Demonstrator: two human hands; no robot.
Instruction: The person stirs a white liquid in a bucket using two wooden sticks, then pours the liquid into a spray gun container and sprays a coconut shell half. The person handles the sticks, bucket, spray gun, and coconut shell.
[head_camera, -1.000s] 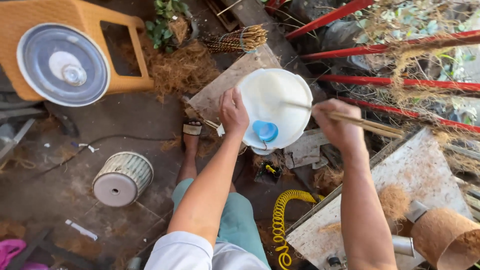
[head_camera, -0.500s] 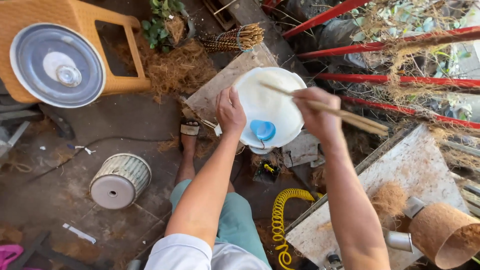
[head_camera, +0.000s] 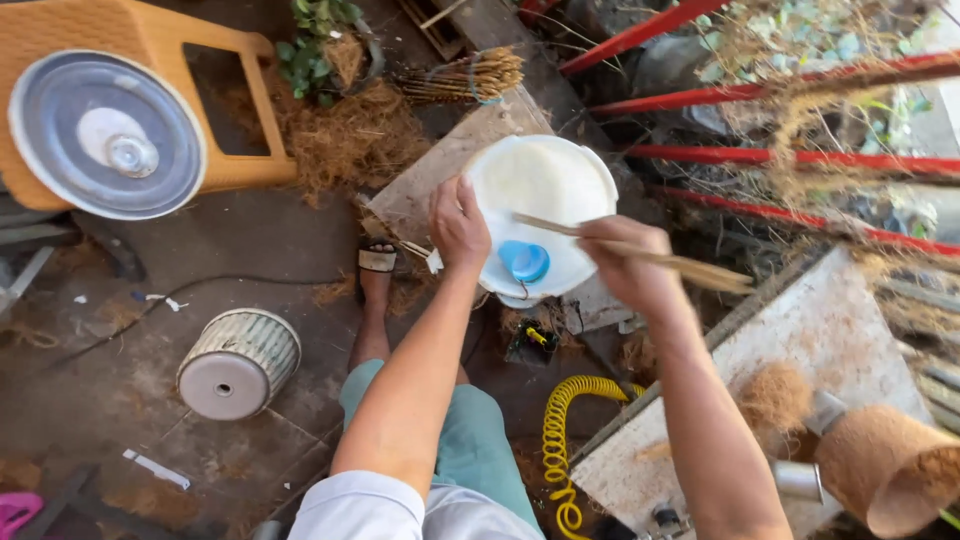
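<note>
Nearest the viewer, a yellow coiled hose (head_camera: 563, 440) lies on the floor beside a pale worktop (head_camera: 800, 340) that carries a brown fibre pot (head_camera: 885, 468). Left of the knees stands a ribbed drum (head_camera: 238, 362). Higher up, the left hand (head_camera: 458, 225) grips the near rim of a white bucket (head_camera: 545, 185), fingers curled over its edge; a blue cap (head_camera: 524, 261) sits at the bucket's lower side. The right hand (head_camera: 625, 268) is closed around a bundle of sticks (head_camera: 640, 255) lying across the bucket's mouth. Farther off are an orange stool (head_camera: 215, 55) with a grey lid (head_camera: 105, 135) and red bars (head_camera: 800, 160).
</note>
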